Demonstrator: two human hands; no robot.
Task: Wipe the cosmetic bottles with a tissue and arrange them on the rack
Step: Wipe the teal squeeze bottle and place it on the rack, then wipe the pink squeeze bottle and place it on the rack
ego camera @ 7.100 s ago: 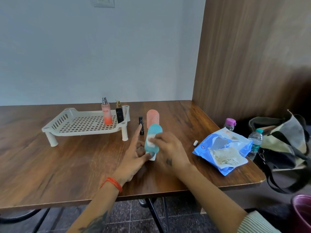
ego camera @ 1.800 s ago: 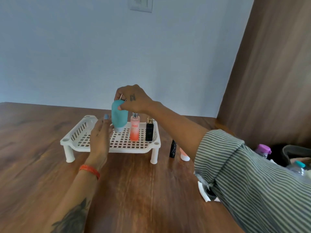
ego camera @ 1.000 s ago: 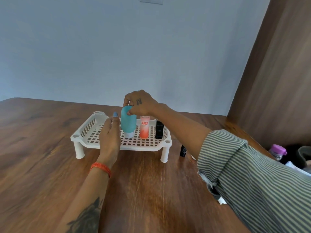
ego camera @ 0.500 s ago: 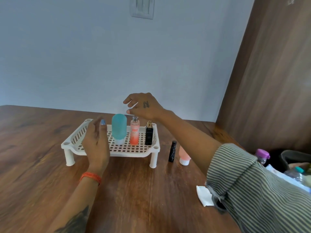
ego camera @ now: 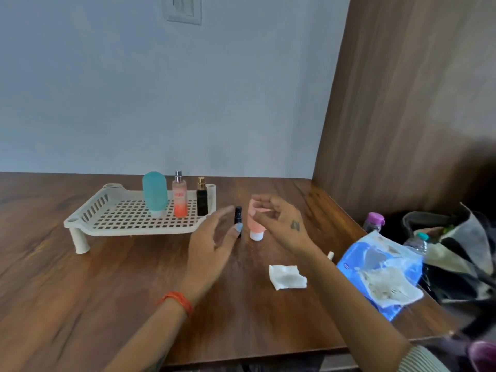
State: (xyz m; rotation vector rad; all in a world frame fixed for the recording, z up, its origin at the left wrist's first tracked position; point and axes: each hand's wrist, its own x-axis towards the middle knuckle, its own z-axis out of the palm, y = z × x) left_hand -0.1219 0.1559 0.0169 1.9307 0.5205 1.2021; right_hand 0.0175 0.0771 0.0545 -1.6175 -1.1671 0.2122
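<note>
Both hands spread: right hand (ego camera: 281,224) seemingly just shy of peach tube (ego camera: 255,225), left hand (ego camera: 212,245) near black bottle (ego camera: 238,214)

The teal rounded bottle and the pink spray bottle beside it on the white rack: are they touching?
Apart. In the head view a narrow strip of wall and rack shows between the teal rounded bottle and the pink spray bottle.

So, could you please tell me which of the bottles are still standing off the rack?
Two: the small black bottle and the pink tube stand on the table beside the rack; the teal, orange-pink and black-and-gold ones stand on it.
</note>
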